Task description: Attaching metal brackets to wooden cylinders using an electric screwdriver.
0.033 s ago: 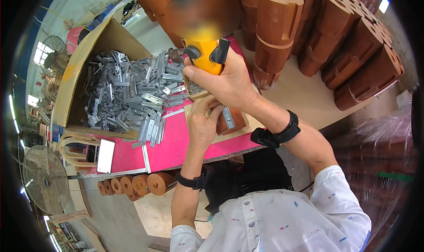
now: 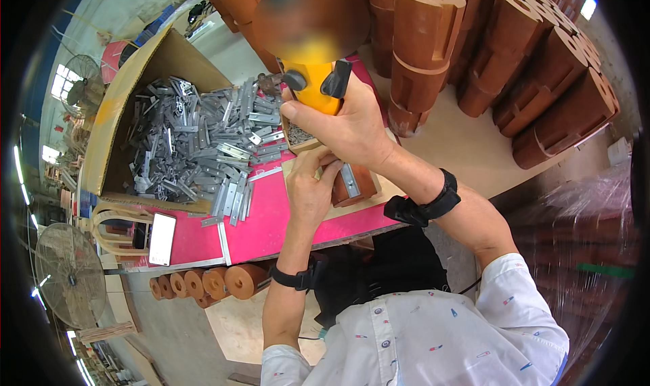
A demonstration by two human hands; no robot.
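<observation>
My right hand (image 2: 360,125) is wrapped round a yellow power drill with black parts (image 2: 317,88). The drill's upper end is blurred, and its tip is hidden behind my hands. Just below it, my left hand (image 2: 311,188) has its thumb and fingers drawn together at the edge of a reddish-brown wooden piece (image 2: 365,184). Whatever those fingertips pinch, if anything, is hidden. A grey metal strip with holes (image 2: 349,180) lies on top of the wooden piece. Beyond my left hand stands a small box of screws (image 2: 298,135), partly covered by my right hand.
A tipped cardboard box (image 2: 108,125) spills many metal strips (image 2: 203,139) over the pink tabletop (image 2: 271,217). Tall brown wooden cylinders (image 2: 426,48) stand at the far right. A phone with a white screen (image 2: 162,239) lies at the left edge. Wooden rollers (image 2: 245,280) sit below the table.
</observation>
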